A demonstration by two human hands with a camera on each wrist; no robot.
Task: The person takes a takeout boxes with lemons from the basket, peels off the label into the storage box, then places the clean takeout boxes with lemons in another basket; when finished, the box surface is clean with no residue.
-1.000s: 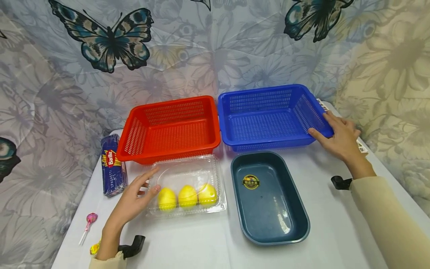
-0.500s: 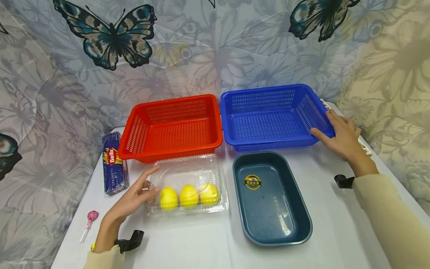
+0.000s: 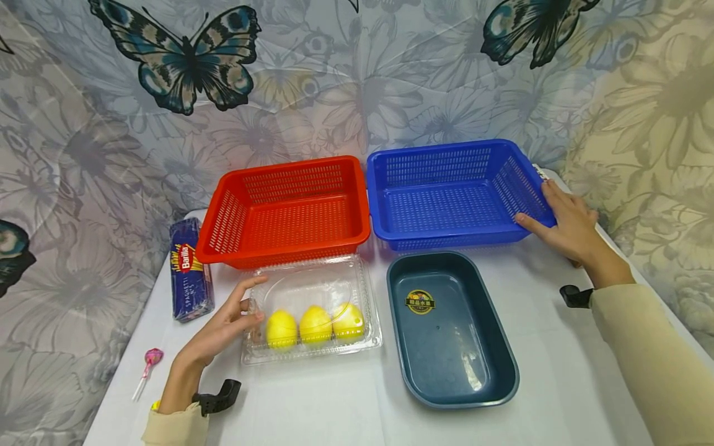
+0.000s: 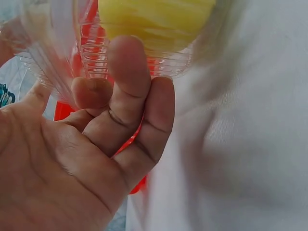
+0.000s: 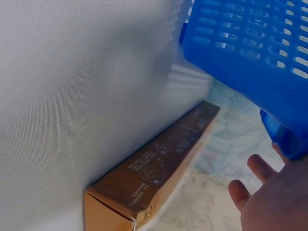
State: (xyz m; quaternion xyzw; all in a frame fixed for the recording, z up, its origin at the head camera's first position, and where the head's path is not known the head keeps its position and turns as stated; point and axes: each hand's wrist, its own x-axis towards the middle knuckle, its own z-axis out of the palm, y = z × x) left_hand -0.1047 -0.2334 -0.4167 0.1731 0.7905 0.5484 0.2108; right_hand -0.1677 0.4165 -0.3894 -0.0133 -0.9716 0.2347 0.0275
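A clear plastic clamshell container [image 3: 312, 285] lies on the table with three yellow lemon-like fruits [image 3: 315, 324] inside. My left hand [image 3: 217, 331] grips its left side, thumb near the front and index finger at the lid. In the left wrist view, curled fingers [image 4: 127, 72] meet the ribbed plastic under one yellow fruit. My right hand [image 3: 571, 229] holds the right end of the blue perforated basket [image 3: 452, 238], thumb on the rim near the front corner. Its other fingers are partly hidden in the head view; in the right wrist view some hang free beside the basket.
A red basket [image 3: 284, 257] touches the blue one's left. A teal tray [image 3: 446, 347] stands in front. Left lie a Barilla spaghetti pack [image 3: 189, 272], a pink lollipop [image 3: 152, 359] and a mostly hidden yellow thing [image 3: 155, 406]. A brown box [image 5: 154, 159] lies below the right hand.
My left hand's fingers have come in against the container's left side and taken hold of it. The right hand has stayed on the blue basket's rim. The head view has shifted slightly.
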